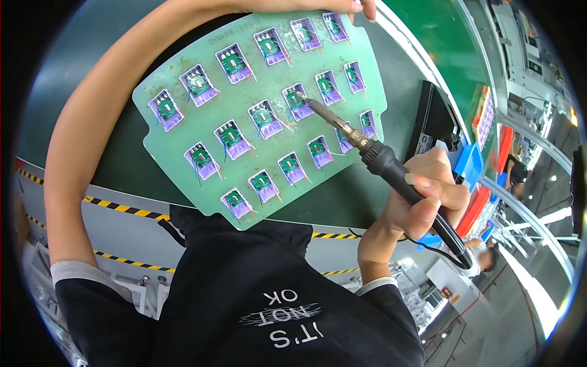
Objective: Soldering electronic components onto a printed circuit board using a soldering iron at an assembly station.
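My right hand (431,189) grips the black handle of a soldering iron (385,160), thumb and fingers closed round it. Its tip reaches a small green circuit board (295,96) in a purple housing, near the middle of a large pale green fixture plate (177,144). Several such housings sit in rows of cutouts in the plate, with thin red, blue and white wires sticking out. Round the left and far side of the plate curves my left arm. At the plate's far right corner, my left hand (351,6) has bent fingers at the edge; the picture's upper rim cuts it off partly.
The plate lies on a dark green worktop (348,196) with yellow-black striped tape along its near side. A black stand-like object (428,119) is right of the plate. Beyond it are a blue bin (469,162) and red bins (474,211). The iron's cord (437,249) hangs beside my right wrist. Another person (483,257) is farther right.
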Tool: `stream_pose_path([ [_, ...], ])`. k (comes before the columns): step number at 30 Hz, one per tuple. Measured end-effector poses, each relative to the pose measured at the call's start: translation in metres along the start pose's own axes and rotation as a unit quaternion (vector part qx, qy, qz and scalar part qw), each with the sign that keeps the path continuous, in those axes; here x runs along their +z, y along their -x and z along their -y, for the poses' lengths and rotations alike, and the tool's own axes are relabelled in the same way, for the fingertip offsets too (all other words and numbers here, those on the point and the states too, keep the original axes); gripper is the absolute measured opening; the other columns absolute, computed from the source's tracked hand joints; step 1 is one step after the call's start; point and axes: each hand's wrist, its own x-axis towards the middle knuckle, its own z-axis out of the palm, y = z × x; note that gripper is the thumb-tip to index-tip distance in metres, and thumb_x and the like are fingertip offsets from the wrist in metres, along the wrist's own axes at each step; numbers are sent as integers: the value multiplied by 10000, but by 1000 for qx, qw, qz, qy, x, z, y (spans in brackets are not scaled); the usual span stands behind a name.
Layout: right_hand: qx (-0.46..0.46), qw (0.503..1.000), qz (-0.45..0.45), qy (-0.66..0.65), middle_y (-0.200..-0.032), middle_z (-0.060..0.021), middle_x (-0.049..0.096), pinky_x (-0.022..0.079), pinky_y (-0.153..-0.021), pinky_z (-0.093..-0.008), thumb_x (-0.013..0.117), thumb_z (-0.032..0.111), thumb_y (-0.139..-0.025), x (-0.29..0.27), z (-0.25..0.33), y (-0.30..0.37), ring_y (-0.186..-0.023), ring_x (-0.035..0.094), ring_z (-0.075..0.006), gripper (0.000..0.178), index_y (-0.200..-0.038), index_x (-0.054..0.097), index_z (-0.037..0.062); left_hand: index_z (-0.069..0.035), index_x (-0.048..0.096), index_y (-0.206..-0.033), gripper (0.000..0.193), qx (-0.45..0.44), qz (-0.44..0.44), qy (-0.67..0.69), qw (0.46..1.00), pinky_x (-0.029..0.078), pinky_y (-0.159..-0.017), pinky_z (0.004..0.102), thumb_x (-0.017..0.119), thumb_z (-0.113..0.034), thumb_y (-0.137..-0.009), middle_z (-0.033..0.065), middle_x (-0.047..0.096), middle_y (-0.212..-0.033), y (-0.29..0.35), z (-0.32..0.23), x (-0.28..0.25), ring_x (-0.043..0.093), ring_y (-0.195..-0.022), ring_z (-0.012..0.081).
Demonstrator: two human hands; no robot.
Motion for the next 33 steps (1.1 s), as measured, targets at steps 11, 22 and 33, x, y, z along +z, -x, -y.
stream_pose_path([
  [11,15,999,12,-26,-578,-72,553,329,-483,-299,632,243,-965,5,1,3,-480,427,-135,254,-896,575,5,-9,648,-1244,294,-7,-6,1,1000,506,-852,290,584,-186,-1019,67,715,-989,7,-6,0,634,-918,118],
  [22,17,999,18,-25,-596,-68,560,328,-488,-285,638,238,-979,4,1,4,-498,432,-125,255,-913,579,-1,-11,644,-1250,295,-10,2,3,1000,507,-845,289,581,-178,-1015,64,714,-996,3,-6,2,632,-919,115],
  [33,7,999,20,-31,-597,-70,566,336,-479,-283,637,228,-979,2,1,5,-495,446,-125,246,-926,575,-5,-9,645,-1250,299,-7,6,8,1000,513,-839,290,587,-180,-1012,70,715,-1007,0,-7,4,637,-918,114],
])
